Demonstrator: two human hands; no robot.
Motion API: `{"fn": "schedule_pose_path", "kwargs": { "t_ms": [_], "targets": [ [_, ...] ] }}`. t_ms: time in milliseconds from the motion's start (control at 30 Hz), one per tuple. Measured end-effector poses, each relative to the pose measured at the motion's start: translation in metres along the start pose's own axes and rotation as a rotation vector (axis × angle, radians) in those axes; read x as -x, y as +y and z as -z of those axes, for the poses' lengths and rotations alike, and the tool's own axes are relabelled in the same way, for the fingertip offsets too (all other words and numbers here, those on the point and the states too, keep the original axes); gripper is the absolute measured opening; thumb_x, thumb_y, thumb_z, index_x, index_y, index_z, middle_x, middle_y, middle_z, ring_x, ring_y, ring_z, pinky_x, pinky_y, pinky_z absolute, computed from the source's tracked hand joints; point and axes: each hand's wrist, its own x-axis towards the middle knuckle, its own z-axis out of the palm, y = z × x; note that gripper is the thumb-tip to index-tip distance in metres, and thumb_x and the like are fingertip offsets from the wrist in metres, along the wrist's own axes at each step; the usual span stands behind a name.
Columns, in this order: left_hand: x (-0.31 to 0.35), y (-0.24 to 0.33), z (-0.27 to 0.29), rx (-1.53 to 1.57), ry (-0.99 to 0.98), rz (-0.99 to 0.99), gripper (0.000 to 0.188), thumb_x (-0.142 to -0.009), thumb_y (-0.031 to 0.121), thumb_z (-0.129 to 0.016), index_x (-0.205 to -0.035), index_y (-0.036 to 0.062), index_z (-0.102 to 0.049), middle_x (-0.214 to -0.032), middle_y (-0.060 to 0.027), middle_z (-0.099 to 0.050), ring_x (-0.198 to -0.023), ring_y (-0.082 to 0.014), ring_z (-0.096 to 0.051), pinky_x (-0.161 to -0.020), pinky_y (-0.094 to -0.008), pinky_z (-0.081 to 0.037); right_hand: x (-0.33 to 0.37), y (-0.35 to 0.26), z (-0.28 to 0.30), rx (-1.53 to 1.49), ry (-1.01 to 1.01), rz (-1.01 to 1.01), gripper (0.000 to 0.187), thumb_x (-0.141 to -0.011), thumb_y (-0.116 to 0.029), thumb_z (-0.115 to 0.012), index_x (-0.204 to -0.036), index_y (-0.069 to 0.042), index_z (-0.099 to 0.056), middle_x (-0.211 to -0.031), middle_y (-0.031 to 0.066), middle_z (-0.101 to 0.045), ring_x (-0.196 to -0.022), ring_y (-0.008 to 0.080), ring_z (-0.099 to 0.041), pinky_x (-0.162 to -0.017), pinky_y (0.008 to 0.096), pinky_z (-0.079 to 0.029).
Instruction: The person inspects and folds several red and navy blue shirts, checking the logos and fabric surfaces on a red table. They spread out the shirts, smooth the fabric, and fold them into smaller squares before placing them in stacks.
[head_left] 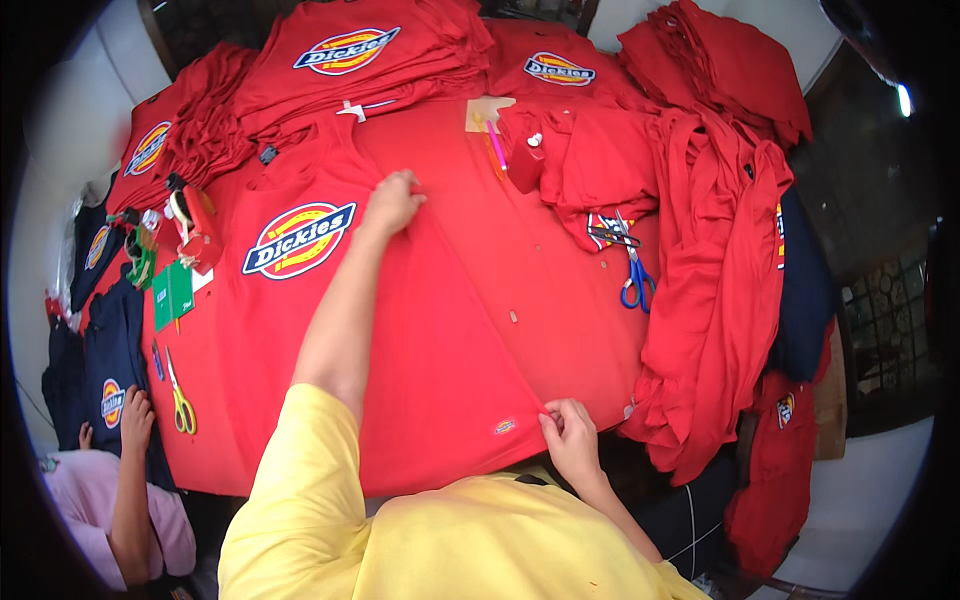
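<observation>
A red sleeveless shirt (400, 340) lies spread across the red-topped table (560, 300), its neck end away from me. It bears a large oval chest print (298, 240) and a small matching patch (505, 427) near the hem. My left hand (394, 203) is closed at the shirt's side edge, by the armhole, its fingers curled on the fabric. At the lower right corner, my right hand (572, 440) pinches the hem between thumb and fingers. The side edge runs almost straight between my two hands.
Stacked red shirts (360, 60) line the far side; more hang over the right edge (700, 300). Blue-handled scissors (636, 275) lie at right, yellow-handled scissors (180, 395) at left, near a red tape dispenser (195, 228) and green booklet (173, 297). A co-worker's hand (137, 420) touches a navy garment.
</observation>
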Motion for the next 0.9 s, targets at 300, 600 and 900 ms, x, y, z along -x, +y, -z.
{"fn": "schedule_pose_path", "kwargs": {
  "t_ms": [300,600,900],
  "targets": [
    [0.058,-0.101,0.053,1.216,-0.293,0.307,0.032,-0.087,-0.001,-0.055,-0.118,0.0057,-0.053,-0.110,-0.0027,-0.059,-0.095,-0.0124,-0.058,-0.083,-0.0262,-0.048,0.000,-0.022,-0.008,0.113,-0.573,0.375,0.031,-0.083,-0.030,-0.070,-0.106,-0.009,-0.069,-0.091,0.0054,-0.061,-0.091,0.0222,-0.056,-0.081,0.0349,-0.039],
    [0.032,-0.101,0.072,0.557,-0.431,0.266,0.016,-0.091,0.020,-0.065,-0.096,0.0065,-0.057,-0.079,0.0039,-0.056,-0.065,-0.0054,-0.052,-0.061,-0.0192,-0.041,0.017,-0.026,-0.016,-0.008,-0.297,0.231,0.013,-0.081,-0.005,-0.066,-0.093,-0.002,-0.063,-0.084,0.0134,-0.058,-0.082,0.0318,-0.056,-0.073,0.0409,-0.047],
    [0.033,-0.087,0.081,0.889,-0.395,0.318,0.013,-0.092,0.018,-0.064,-0.096,0.0085,-0.056,-0.072,0.0067,-0.053,-0.060,-0.0018,-0.047,-0.053,-0.0168,-0.036,0.026,-0.026,-0.004,0.002,-0.286,0.314,0.011,-0.080,-0.005,-0.068,-0.090,-0.001,-0.064,-0.084,0.0112,-0.059,-0.081,0.0294,-0.057,-0.073,0.0387,-0.047]
  ]
}}
